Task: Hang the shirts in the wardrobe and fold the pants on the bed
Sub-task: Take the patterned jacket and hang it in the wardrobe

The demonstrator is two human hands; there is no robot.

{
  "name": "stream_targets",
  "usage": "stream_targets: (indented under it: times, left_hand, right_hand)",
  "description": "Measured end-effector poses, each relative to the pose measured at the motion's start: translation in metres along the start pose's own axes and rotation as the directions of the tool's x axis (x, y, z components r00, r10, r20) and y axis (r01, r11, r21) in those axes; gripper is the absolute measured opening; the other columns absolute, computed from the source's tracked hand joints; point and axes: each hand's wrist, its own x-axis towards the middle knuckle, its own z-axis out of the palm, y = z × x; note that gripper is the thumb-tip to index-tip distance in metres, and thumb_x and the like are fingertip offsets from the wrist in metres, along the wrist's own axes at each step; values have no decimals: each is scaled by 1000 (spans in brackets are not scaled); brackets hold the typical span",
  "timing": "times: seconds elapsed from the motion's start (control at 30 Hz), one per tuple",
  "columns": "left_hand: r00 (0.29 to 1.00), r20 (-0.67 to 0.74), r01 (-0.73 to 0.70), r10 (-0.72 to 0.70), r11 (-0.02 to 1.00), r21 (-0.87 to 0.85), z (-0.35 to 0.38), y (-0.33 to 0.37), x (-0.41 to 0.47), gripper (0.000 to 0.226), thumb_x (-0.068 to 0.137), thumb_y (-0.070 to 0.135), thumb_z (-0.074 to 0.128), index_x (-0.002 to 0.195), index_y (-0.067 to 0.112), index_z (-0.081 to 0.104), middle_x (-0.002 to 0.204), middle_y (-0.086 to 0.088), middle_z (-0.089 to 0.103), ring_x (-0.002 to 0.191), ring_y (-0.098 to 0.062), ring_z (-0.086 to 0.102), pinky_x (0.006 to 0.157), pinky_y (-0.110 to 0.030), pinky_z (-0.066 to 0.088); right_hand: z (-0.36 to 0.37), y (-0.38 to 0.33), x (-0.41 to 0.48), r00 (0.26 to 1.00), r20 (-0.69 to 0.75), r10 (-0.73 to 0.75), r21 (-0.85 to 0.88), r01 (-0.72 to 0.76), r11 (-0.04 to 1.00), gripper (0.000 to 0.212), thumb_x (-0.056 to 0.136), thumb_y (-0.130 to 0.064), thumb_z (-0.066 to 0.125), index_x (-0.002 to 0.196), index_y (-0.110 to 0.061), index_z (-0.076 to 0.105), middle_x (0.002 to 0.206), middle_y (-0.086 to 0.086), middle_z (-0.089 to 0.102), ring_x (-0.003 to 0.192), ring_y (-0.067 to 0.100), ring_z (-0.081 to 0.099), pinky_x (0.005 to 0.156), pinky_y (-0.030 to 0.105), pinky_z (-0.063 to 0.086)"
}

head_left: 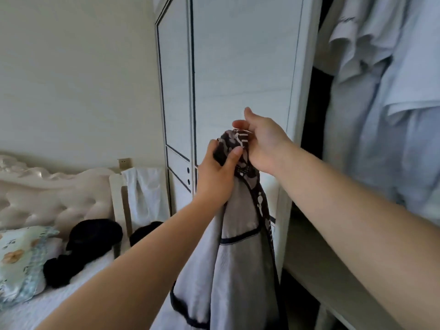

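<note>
A white shirt [235, 265] with dark trim and a dark patterned collar hangs down in front of the shut wardrobe door [240, 67]. My left hand [219, 172] grips the bunched collar from the left. My right hand [262, 144] pinches the top of the same collar from the right. No hanger shows. Pale blue and white shirts [390, 91] hang inside the open wardrobe at the right. Dark clothes [81, 248] lie on the bed [52, 303] at the lower left.
A tufted headboard [52, 196] and a floral pillow [21, 260] stand at the left. A white cloth [145, 194] hangs by the bed's corner. A pale shelf [333, 270] runs inside the wardrobe below the hanging shirts.
</note>
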Motion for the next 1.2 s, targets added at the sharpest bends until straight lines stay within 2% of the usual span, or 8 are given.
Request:
stream_targets:
  times: [0.17, 0.33, 0.43, 0.6, 0.8, 0.97, 1.1, 1.2]
  left_hand:
    - [989, 60, -134, 134, 991, -1, 44, 51, 4, 15, 91, 39, 57, 82, 35, 46, 71, 28, 63, 68, 14, 57, 52, -3, 38]
    - [969, 96, -227, 226, 974, 1, 92, 107, 15, 21, 91, 43, 56, 90, 24, 49, 75, 10, 63, 69, 0, 60, 63, -26, 50]
    - [946, 119, -305, 301, 952, 9, 119, 134, 18, 17, 91, 44, 54, 86, 29, 47, 74, 10, 63, 68, -2, 60, 62, -30, 49]
    - [879, 89, -472, 468, 881, 35, 162, 191, 37, 21, 93, 46, 48, 96, 25, 47, 77, 8, 62, 75, -12, 61, 67, -36, 50]
    - [813, 55, -582, 580, 809, 82, 232, 246, 61, 25, 95, 45, 45, 96, 20, 44, 74, 0, 61, 72, -22, 59, 60, -37, 44]
    - [766, 34, -642, 642, 766, 19, 291, 278, 79, 22, 96, 45, 43, 88, 25, 36, 62, 11, 46, 63, -21, 51, 54, -33, 29]
    - [722, 22, -690, 692, 722, -47, 334, 306, 92, 23, 96, 46, 40, 89, 25, 35, 74, -3, 59, 74, -31, 59, 57, -35, 36]
    - [677, 5, -733, 736, 675, -87, 364, 332, 103, 23, 96, 45, 41, 89, 25, 34, 82, -10, 65, 78, -35, 60, 57, -34, 37]
  right_hand:
    - [-33, -57, -38, 985, -18, -169, -101, 167, 981, 22, 96, -16, 49, 80, -7, 58, 81, 10, 56, 78, 22, 56, 87, 36, 46]
    - [-73, -109, -72, 923, 5, -386, -335, 365, 869, 20, 95, -5, 47, 89, -18, 61, 91, 4, 61, 80, 13, 58, 65, 21, 49]
    - [-96, -142, -86, 894, 21, -448, -468, 405, 786, 21, 94, -7, 50, 92, -23, 64, 99, 4, 62, 83, 12, 59, 66, 20, 46]
    - [-120, -208, -96, 844, 57, -533, -424, 504, 753, 23, 94, -8, 50, 90, -25, 65, 74, -9, 69, 64, 5, 65, 55, 19, 50]
    - [-156, -278, -105, 771, -5, -637, -467, 561, 684, 24, 95, -8, 48, 89, -24, 65, 90, 4, 67, 74, 13, 64, 63, 25, 51]
    - [-186, -327, -113, 690, -78, -720, -578, 557, 596, 22, 96, -8, 48, 91, -22, 64, 86, 3, 66, 73, 13, 62, 64, 25, 50]
    - [-206, -368, -121, 617, -109, -780, -665, 537, 518, 20, 96, -5, 47, 104, -15, 62, 88, 6, 65, 78, 17, 61, 76, 29, 51]
    - [-216, -399, -129, 538, -137, -832, -710, 533, 461, 20, 96, -5, 47, 104, -16, 62, 84, 3, 65, 74, 14, 61, 67, 24, 51]
